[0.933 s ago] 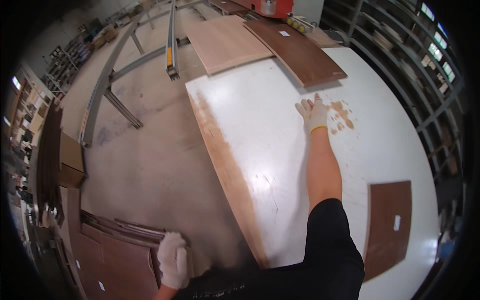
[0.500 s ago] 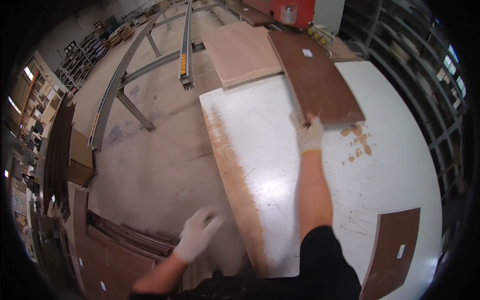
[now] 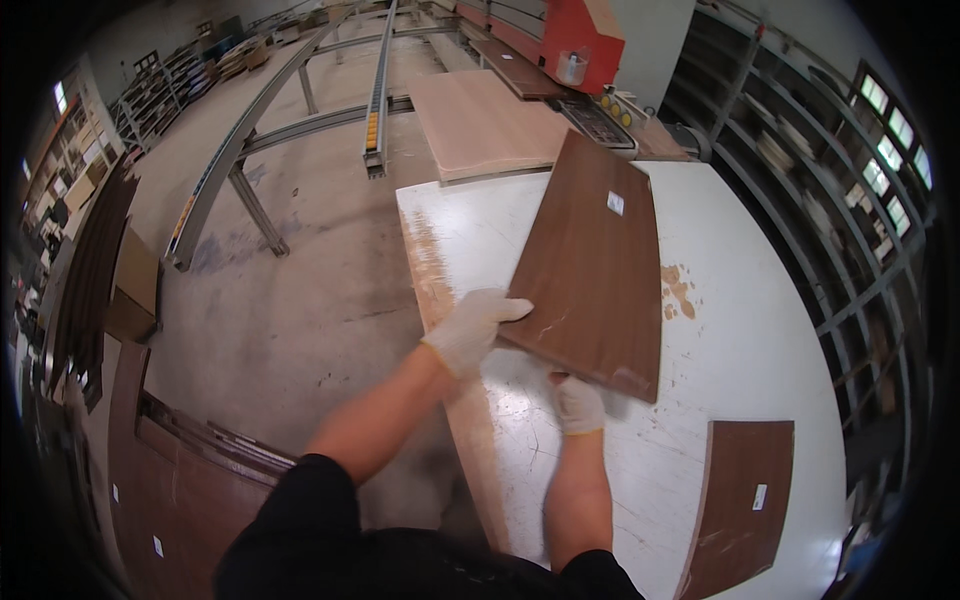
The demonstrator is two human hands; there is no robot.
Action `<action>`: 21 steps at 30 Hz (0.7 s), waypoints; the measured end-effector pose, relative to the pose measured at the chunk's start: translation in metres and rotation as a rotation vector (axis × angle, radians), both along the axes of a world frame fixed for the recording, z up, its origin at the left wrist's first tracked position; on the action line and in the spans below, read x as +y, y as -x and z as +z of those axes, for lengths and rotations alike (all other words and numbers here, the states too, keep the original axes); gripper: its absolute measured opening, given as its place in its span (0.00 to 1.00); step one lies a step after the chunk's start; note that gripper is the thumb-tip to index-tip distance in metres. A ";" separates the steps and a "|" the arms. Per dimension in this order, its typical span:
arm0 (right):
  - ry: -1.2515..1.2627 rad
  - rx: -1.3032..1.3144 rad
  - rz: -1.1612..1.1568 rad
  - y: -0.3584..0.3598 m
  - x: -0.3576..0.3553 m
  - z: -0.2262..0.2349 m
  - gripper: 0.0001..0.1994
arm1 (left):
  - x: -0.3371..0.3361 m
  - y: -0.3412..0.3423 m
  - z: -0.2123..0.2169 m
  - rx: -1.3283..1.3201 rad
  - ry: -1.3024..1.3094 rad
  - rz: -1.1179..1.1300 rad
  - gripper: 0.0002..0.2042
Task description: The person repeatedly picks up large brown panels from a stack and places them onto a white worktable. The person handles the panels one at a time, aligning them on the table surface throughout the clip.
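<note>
A brown wooden panel (image 3: 595, 270) with a small white label slants up over the white worktable (image 3: 750, 330), its far end near the machine. My left hand (image 3: 472, 327), in a pale knit glove, clasps the panel's near left corner with the thumb on top. From below, my gloved right hand (image 3: 578, 402) grips the near edge; most of its fingers are hidden under the board. A smaller brown panel (image 3: 742, 500), also labelled, lies at the table's near right.
Beyond the table are a pinkish board (image 3: 480, 120) and a red machine (image 3: 590, 45). Metal roller rails (image 3: 375, 100) stand at the far left. Stacked brown panels (image 3: 190, 490) lie at the near left. Grey shelving (image 3: 800, 180) runs along the right.
The panel has come nearer and turned, off the machine side. My left hand has moved from the panel stack side onto its left corner; my right hand has drawn back toward me with it.
</note>
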State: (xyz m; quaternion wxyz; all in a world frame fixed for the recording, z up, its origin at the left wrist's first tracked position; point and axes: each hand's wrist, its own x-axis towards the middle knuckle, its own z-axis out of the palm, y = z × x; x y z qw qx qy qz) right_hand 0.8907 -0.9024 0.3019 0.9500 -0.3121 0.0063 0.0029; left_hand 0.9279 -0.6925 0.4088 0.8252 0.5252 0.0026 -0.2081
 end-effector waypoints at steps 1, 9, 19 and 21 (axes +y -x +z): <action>-0.051 -0.023 0.036 0.006 -0.014 0.004 0.26 | 0.017 0.010 0.008 -0.055 -0.048 -0.015 0.19; -0.234 -0.171 0.300 -0.015 -0.051 0.032 0.28 | 0.162 0.128 0.061 0.113 -0.039 -0.009 0.15; -0.269 -0.122 0.720 0.033 0.148 0.083 0.34 | 0.383 0.291 0.065 -0.179 0.193 0.759 0.26; -0.252 -0.149 0.843 0.076 0.211 0.108 0.36 | 0.434 0.366 0.050 -0.314 0.351 0.839 0.35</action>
